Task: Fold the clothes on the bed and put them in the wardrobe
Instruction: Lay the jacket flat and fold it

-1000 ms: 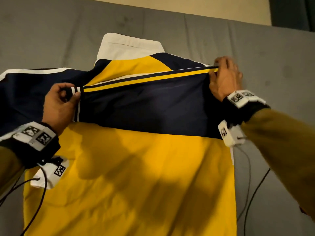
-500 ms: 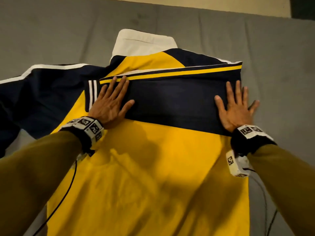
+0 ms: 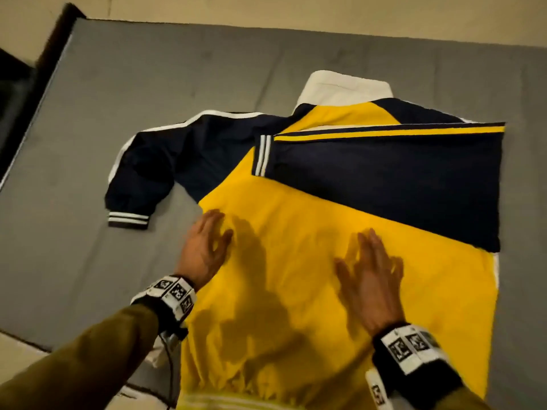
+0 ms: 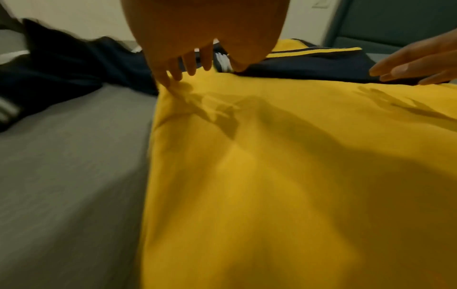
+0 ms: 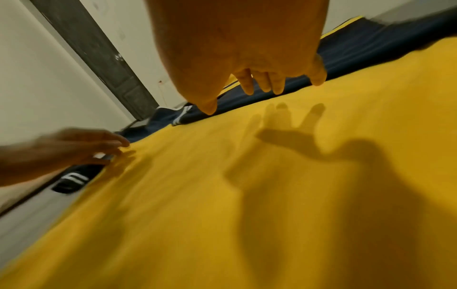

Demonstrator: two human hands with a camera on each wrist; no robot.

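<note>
Left hand: the left hand (image 3: 204,253) is spread with straight, relaxed fingers and holds nothing; it is at the left edge of the yellow panel, and in the left wrist view its fingertips (image 4: 173,77) just reach the cloth.
Right hand: the right hand (image 3: 370,279) is flat with fingers apart and grips nothing; the right wrist view shows it a little above the yellow cloth, its shadow cast below it.
Jacket: the jacket (image 3: 296,291) lies flat on the bed, white collar (image 3: 343,87) at the far end, hem nearest the person.
Folded sleeve: the folded sleeve (image 3: 384,173), navy with a yellow stripe, lies across the upper part of the yellow panel, its striped cuff (image 3: 262,156) pointing left.
Other sleeve: the other sleeve (image 3: 165,164) stretches out to the left on the mattress and bends down toward its own striped cuff.
Bed: the bed (image 3: 88,143) is covered in grey, with a pale wall (image 3: 266,10) beyond its far edge.
Wrists: a wristband (image 3: 171,294) with black and white markers sits on each wrist above olive sleeves.
</note>
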